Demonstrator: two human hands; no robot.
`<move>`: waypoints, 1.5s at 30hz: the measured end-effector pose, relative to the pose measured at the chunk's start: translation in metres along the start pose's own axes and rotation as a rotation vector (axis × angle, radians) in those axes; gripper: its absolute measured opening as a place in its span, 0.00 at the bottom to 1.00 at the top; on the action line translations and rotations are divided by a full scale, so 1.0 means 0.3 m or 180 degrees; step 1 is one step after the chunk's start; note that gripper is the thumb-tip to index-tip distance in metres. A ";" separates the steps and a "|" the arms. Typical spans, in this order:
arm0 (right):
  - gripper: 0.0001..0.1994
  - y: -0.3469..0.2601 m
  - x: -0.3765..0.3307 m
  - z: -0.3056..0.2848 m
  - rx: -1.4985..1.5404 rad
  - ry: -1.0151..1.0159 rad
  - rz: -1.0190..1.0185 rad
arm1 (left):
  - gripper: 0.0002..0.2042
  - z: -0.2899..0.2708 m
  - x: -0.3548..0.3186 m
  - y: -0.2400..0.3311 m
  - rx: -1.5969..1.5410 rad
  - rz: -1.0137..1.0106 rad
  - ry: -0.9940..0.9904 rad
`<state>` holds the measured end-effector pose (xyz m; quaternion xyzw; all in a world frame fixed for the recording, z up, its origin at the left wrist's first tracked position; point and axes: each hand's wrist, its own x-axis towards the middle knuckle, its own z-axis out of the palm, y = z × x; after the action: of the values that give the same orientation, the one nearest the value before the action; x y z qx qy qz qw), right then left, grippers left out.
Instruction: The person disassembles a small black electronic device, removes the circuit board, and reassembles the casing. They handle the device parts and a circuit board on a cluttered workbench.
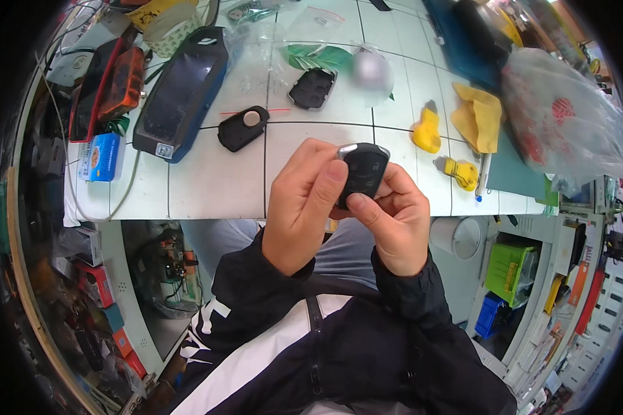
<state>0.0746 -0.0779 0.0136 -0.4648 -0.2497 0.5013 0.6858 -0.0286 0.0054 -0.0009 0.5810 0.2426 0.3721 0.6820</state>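
Note:
Just above the front edge of the white tiled table, I hold a black car key fob [364, 171] with a silver trim at its top end and buttons facing up. My left hand [304, 197] grips its left side, the thumb lying along the edge. From the right, my right hand [396, 225] closes on the lower end, its thumb on the face. Beyond my hands lies an opened black fob half with a round coin battery [252, 118]. A black fob shell piece [312, 88] rests farther back.
A dark handheld device with a screen [182, 92] and a blue box [104, 158] lie at left. To the right are yellow-handled tools [427, 130], a yellow cloth [479, 116] and a clear plastic bag [567, 114]. A bin [458, 236] stands below the table edge.

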 end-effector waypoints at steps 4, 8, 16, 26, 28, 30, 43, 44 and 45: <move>0.18 -0.024 0.013 -0.050 -0.0020 0.0023 -0.0064 | 0.12 -0.062 0.146 0.032 0.1040 0.1173 0.0207; 0.18 -0.055 0.023 -0.071 0.0071 0.0325 -0.0259 | 0.14 -0.136 0.489 0.133 0.2903 0.1608 0.0220; 0.16 -0.064 0.049 -0.130 0.0009 0.0371 -0.0760 | 0.16 0.043 0.350 0.094 0.0980 0.0811 -0.1441; 0.15 -0.085 0.037 -0.139 -0.1532 0.0630 -0.2340 | 0.15 0.079 0.142 0.072 0.1521 0.2289 -0.0577; 0.13 -0.085 0.022 -0.140 -0.1558 0.0616 -0.2355 | 0.16 0.082 0.128 0.076 0.1399 0.2115 -0.0632; 0.14 -0.089 0.012 -0.140 -0.1674 0.0534 -0.2348 | 0.15 0.084 0.114 0.083 0.1204 0.1874 -0.0625; 0.13 -0.095 -0.030 -0.091 -0.1219 0.0427 -0.2457 | 0.12 0.098 0.063 0.112 0.0954 0.1765 -0.0629; 0.13 -0.092 -0.028 -0.090 -0.1194 0.0430 -0.2502 | 0.13 0.104 0.061 0.111 0.0937 0.1766 -0.0597; 0.13 -0.089 -0.026 -0.091 -0.1167 0.0432 -0.2545 | 0.13 0.109 0.059 0.110 0.0922 0.1767 -0.0563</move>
<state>0.1059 -0.0973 0.0262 -0.4774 -0.4491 0.1124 0.7468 -0.0005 0.0010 0.0399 0.7461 0.0652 0.4536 0.4831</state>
